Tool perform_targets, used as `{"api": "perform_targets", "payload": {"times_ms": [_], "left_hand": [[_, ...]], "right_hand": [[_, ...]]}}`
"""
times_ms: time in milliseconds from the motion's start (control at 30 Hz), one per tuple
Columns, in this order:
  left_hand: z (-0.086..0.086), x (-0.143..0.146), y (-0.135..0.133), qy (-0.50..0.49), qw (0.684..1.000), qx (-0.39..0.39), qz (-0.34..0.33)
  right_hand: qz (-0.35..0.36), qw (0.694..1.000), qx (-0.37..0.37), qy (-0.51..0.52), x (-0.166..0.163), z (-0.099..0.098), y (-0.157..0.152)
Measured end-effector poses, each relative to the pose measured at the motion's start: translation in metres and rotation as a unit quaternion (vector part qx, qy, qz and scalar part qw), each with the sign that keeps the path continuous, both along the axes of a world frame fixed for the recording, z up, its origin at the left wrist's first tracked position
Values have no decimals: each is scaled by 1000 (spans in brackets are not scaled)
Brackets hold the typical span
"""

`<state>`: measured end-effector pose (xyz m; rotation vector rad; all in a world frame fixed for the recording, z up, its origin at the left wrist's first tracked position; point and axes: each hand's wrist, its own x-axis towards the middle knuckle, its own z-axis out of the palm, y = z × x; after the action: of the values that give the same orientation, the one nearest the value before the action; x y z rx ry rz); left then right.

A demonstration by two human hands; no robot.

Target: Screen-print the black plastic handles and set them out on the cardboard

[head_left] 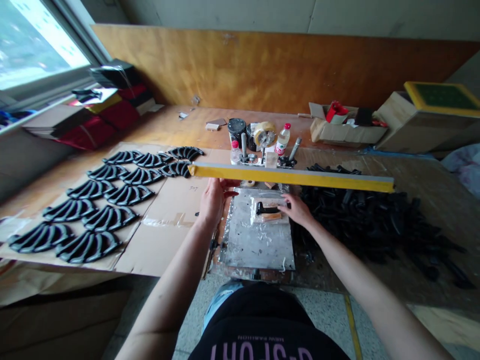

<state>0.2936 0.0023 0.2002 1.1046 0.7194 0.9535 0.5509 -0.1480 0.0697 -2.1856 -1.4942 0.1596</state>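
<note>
A raised printing screen with a yellow frame [292,176] hangs tilted over a metal plate [258,240] covered in clear film. My left hand [214,199] grips the frame's left underside near its edge. On the plate my right hand [298,209] pinches a black curved plastic part [268,209] that lies beside a small wooden block [271,217].
Rows of black curved parts [90,210] lie spread on cardboard [165,235] at the left. A heap of loose black parts [371,220] lies at the right. Behind the screen stand bottles [282,139], a tape roll [264,134] and a black can [236,128]. Boxes [345,131] sit at the back right.
</note>
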Motion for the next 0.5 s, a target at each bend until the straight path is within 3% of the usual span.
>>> {"api": "perform_targets", "payload": {"times_ms": [100, 200, 300, 367, 400, 500], "left_hand": [[-28, -1, -24, 25, 998, -57, 19], [-72, -13, -65, 128, 966, -194, -116], [-111, -31, -92, 172, 939, -266, -136], [-130, -51, -87, 198, 941, -256, -95], [-138, -64, -78, 224, 941, -244, -73], [-156, -110, -32, 340, 919, -201, 3]], "right_hand": [[60, 997, -25, -52, -46, -4, 2], [33, 997, 3, -69, -93, 8, 1], [147, 987, 37, -61, -139, 16, -8], [225, 973, 26, -51, -149, 15, -19], [231, 972, 11, -48, -144, 14, -25], [105, 989, -69, -72, -91, 9, -52]]}}
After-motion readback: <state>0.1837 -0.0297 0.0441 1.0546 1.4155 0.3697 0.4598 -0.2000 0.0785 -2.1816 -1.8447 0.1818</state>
